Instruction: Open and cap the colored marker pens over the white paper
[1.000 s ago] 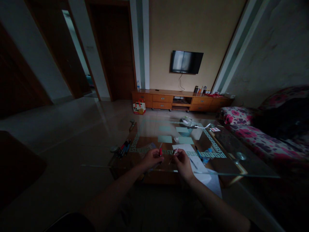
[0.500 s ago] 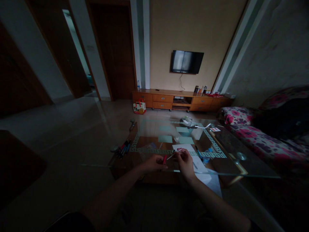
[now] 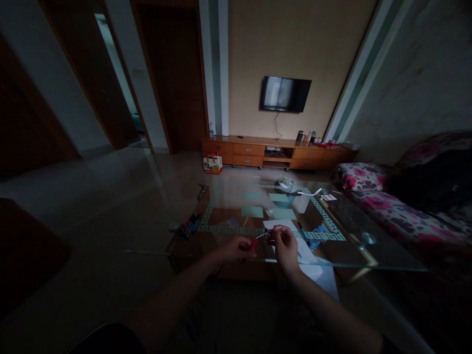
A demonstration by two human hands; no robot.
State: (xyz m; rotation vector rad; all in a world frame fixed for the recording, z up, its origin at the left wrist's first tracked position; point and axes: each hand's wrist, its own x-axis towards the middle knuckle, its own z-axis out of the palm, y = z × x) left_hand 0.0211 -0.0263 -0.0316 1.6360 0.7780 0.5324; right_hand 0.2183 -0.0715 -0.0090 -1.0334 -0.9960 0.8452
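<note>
Above the near edge of the glass table [image 3: 221, 246], my left hand [image 3: 235, 249] is closed around a red pen barrel [image 3: 253, 244], tilted up to the right. A thin pale pen refill [image 3: 262, 235] runs between the barrel's upper end and my right hand [image 3: 286, 248]. The fingers of that hand are pinched on the refill; a small reddish end shows at the fingertips. The refill's tip appears to meet the barrel, but whether it is inside is too small to tell. White paper [image 3: 308, 253] lies under and beside my right hand.
Several pens [image 3: 189, 227] lie bunched at the table's left edge. A blue pen [image 3: 304, 234] and a clear plastic item with blue [image 3: 317, 237] are right of my hands. A plastic bag [image 3: 288, 186] sits at the far edge. A floral sofa [image 3: 391, 196] stands at right.
My right hand has turned slightly, and the refill has come up to the red barrel, where a gap showed before. The barrel now leans further right.
</note>
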